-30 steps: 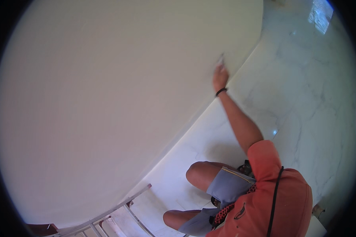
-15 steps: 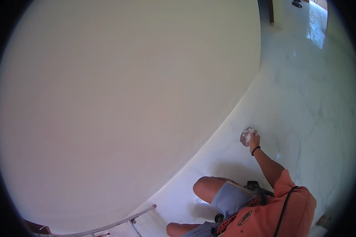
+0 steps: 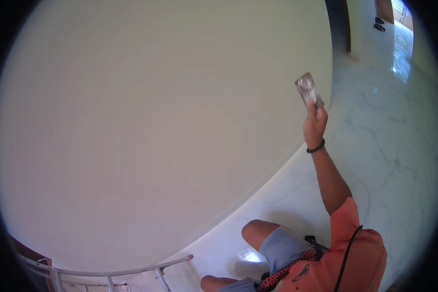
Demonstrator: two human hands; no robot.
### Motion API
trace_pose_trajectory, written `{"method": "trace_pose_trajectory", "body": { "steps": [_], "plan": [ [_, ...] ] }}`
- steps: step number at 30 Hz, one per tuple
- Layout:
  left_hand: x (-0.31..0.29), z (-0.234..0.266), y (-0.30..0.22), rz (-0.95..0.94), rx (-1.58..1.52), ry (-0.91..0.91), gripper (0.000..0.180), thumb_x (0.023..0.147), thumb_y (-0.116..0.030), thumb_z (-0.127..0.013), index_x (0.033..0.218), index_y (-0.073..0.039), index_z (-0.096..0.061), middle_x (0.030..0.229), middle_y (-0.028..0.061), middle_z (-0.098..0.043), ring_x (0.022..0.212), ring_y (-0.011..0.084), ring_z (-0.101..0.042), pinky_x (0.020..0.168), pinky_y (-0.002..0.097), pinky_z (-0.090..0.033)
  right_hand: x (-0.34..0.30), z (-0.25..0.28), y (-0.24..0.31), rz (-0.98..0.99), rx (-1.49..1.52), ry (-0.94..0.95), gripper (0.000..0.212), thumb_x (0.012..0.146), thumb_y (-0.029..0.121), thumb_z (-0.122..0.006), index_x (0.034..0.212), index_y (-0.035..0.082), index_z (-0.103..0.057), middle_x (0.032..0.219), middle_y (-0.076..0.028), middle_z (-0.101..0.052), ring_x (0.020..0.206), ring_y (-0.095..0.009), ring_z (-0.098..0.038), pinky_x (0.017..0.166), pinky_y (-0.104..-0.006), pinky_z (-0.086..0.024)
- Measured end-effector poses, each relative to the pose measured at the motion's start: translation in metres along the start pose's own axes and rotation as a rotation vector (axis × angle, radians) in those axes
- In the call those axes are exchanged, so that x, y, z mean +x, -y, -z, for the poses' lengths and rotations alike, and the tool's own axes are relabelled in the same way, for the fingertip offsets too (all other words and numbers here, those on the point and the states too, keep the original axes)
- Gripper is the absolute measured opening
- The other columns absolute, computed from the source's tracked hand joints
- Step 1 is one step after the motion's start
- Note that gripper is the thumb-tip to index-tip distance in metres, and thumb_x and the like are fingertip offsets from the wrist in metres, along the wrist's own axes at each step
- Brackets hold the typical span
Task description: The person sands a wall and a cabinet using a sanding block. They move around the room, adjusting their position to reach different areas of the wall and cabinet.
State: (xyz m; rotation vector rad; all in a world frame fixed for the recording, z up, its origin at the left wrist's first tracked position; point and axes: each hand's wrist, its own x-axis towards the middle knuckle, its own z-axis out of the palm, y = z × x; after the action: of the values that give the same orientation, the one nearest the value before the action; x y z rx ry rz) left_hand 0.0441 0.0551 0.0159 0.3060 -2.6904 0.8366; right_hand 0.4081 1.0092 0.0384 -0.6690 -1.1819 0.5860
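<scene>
My right hand (image 3: 316,122), with a dark beaded bracelet (image 3: 316,146) at the wrist, is raised in front of the pale wall (image 3: 155,121). Its thumb and fingers close on the lower end of a piece of sandpaper (image 3: 306,87), reddish brown and smeared with white dust. The upper part of the sheet sticks out flat beyond the fingertips. Whether the sheet touches the wall I cannot tell. My left hand is out of view.
A metal ladder (image 3: 107,273) stands at the lower left, close to the wall. Pale marbled floor (image 3: 384,146) runs along the wall's foot toward a bright doorway (image 3: 403,17). Dark footwear (image 3: 379,25) lies near that doorway. My bent knees (image 3: 258,233) are beside the wall.
My right hand has risen from low over the floor to in front of the wall, still holding the sandpaper. The sheet now looks straighter, and the view has shifted slightly.
</scene>
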Motion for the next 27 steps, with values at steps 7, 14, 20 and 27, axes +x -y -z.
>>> {"method": "trace_pose_trajectory", "body": {
  "steps": [7,14,20,27],
  "plan": [
    [-0.008,0.007,-0.009,0.09,0.001,-0.171,0.053,0.081,-0.055,-0.064,0.104,-0.007,-0.067,0.096,0.0119,-0.068,0.088,0.0278,-0.068,0.075,0.042,-0.055,0.071,-0.072,0.07,0.184,0.049,-0.009,0.032,0.098,0.021,-0.054,0.114,-0.007,-0.061,0.118,-0.013,-0.063,0.087,-0.018,-0.059,0.072,-0.0299,-0.047],
    [-0.017,0.032,-0.02,0.098,0.03,-0.174,0.064,0.08,-0.059,-0.063,0.115,-0.006,-0.063,0.104,0.0126,-0.067,0.096,0.0279,-0.067,0.081,0.0414,-0.054,0.04,-0.186,0.073,0.31,0.055,0.011,0.041,0.095,0.02,-0.055,0.131,0.0,-0.054,0.144,-0.022,-0.042,0.133,-0.037,-0.037,0.109,-0.0444,-0.031],
    [-0.02,0.042,-0.031,0.166,-0.022,0.011,0.07,0.077,-0.063,-0.062,0.12,-0.008,-0.062,0.111,0.0108,-0.065,0.1,0.0247,-0.065,0.078,0.0394,-0.053,-0.091,-0.202,0.093,0.658,-0.15,0.517,0.056,0.085,0.007,-0.055,0.141,0.008,-0.046,0.153,-0.02,-0.031,0.144,-0.04,-0.019,0.114,-0.0586,-0.013],
    [-0.02,0.04,-0.038,0.214,0.161,-0.206,0.069,0.077,-0.061,-0.062,0.122,-0.009,-0.061,0.12,0.0119,-0.062,0.109,0.0279,-0.06,0.084,0.0434,-0.05,0.099,-0.215,0.087,0.375,-0.094,-0.077,0.05,0.097,0.018,-0.048,0.145,0.008,-0.04,0.154,-0.017,-0.028,0.144,-0.035,-0.021,0.115,-0.0529,-0.014]
  ]
}}
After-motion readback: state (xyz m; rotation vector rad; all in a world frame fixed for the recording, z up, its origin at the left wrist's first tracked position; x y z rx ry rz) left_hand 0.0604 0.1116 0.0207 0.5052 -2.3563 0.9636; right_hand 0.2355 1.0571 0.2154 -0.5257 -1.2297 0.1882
